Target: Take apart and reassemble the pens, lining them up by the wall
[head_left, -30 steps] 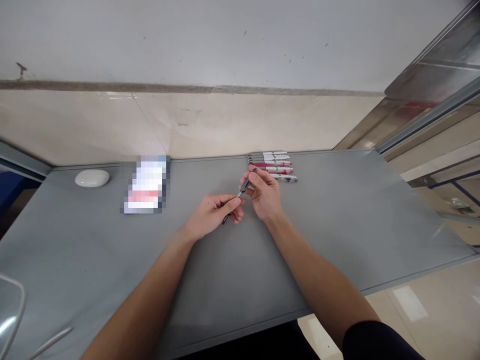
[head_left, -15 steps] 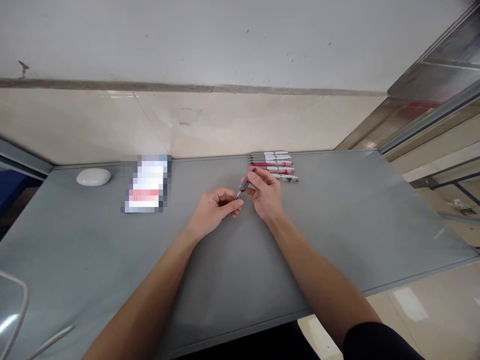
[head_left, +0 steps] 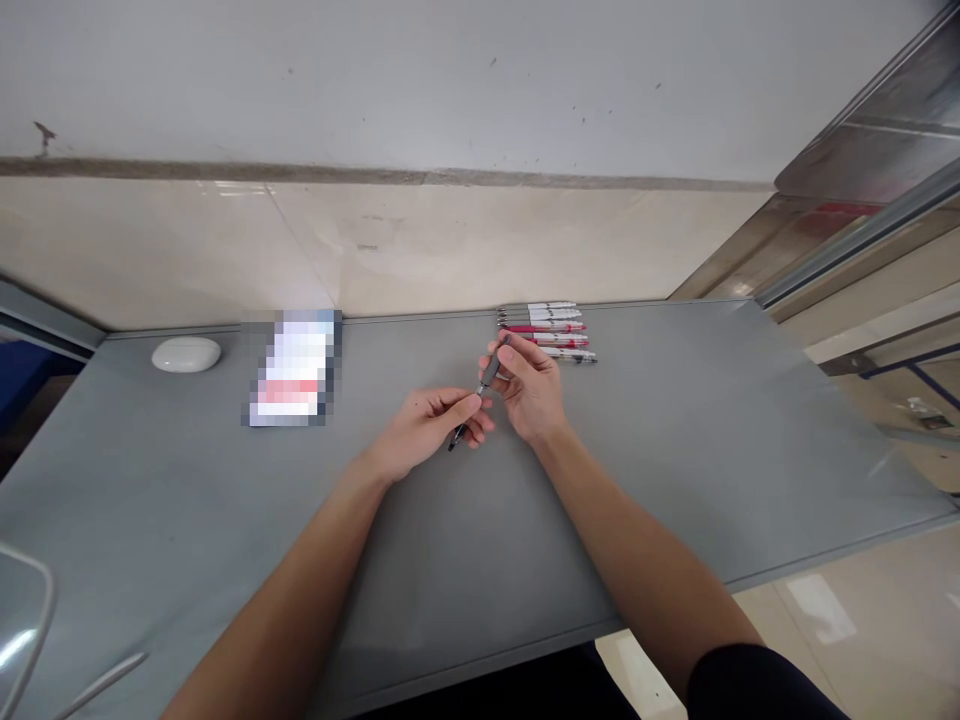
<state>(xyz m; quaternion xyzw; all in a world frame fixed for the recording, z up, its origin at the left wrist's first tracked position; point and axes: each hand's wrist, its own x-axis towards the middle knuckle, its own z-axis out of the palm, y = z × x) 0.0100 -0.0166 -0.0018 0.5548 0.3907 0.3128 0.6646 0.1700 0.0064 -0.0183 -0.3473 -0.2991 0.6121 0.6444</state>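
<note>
A pen with a dark grey grip and a black end [head_left: 492, 368] is held slantwise between both hands above the grey table [head_left: 465, 560]. My left hand [head_left: 439, 425] pinches its lower part between thumb and fingers, and the black end pokes out below. Around the grey upper part, the thumb and fingers of my right hand [head_left: 531, 388] are closed. Just beyond my right hand lies a row of several pens [head_left: 551, 313], white and grey ones at the back, with red ones [head_left: 547, 328] nearer.
A phone with a bright, blurred screen [head_left: 295, 365] lies at the back left. Left of it sits a white rounded object [head_left: 186, 354]. A pale cable [head_left: 51, 600] curves at the near left. Behind the table rises a tiled wall [head_left: 450, 250].
The fingers of my left hand have shifted on the pen and opened a little, and its black lower end now shows below them. My right hand has hardly moved.
</note>
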